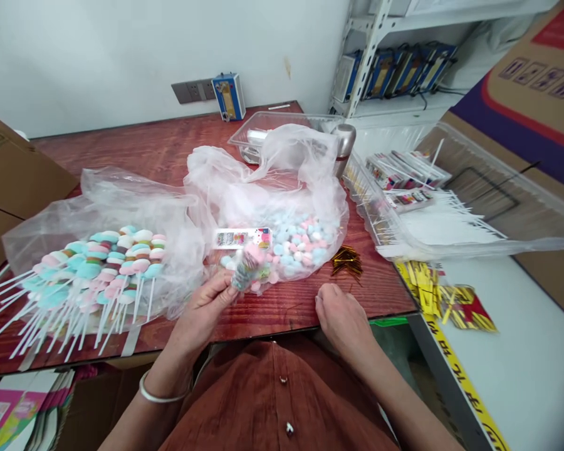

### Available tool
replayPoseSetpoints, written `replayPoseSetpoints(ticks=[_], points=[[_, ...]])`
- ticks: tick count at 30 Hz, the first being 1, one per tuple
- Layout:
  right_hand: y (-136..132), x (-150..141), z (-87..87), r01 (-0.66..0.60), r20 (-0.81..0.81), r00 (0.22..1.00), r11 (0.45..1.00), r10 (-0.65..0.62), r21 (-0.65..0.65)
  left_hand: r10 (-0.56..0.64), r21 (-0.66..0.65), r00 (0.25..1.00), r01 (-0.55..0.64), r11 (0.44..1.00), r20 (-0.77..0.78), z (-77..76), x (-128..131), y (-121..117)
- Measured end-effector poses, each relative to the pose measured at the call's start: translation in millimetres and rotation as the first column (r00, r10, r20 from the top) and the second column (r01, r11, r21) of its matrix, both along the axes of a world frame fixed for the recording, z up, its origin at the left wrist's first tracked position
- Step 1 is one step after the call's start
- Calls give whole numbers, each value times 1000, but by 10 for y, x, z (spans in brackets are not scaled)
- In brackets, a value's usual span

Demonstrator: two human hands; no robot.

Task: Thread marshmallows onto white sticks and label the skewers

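My left hand (205, 308) pinches a small clear bag (245, 269) with pink and pale blue pieces showing in it. Just behind it lies a white printed card (243, 238). A large clear plastic bag (235, 188) spreads open, with small pink, white and blue puffy sweets (305, 244) inside. At the table's front edge my right hand (342, 319) is closed, its fingers curled under; anything in them is hidden. Beyond that hand sits a bundle of gold twist ties (346, 262).
Marshmallow-like sweets on white sticks (108, 263) lie on plastic at the left. A clear tray (395, 244) at the right holds white sticks and printed packets. A steel flask (344, 147) stands behind the bag. Cardboard boxes (14, 156) flank the table.
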State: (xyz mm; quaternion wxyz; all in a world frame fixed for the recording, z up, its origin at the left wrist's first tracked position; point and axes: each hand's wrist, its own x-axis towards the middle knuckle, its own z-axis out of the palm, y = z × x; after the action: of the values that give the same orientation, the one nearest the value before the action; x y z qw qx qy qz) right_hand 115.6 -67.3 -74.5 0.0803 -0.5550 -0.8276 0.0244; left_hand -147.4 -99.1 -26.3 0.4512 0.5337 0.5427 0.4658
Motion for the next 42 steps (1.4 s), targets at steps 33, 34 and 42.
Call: replayPoseSetpoints(ticks=[33, 34, 42], points=[[117, -370, 261, 293, -850, 505, 956, -149, 6, 218, -283, 719, -32, 959, 660, -105, 1333, 510], [137, -364, 273, 279, -882, 417, 954, -220, -106, 227, -302, 663, 0, 953, 713, -101, 1352, 519], [253, -208, 386, -59, -892, 356, 946, -279, -320, 181, -242, 605, 19, 970, 775, -173, 1351, 517]])
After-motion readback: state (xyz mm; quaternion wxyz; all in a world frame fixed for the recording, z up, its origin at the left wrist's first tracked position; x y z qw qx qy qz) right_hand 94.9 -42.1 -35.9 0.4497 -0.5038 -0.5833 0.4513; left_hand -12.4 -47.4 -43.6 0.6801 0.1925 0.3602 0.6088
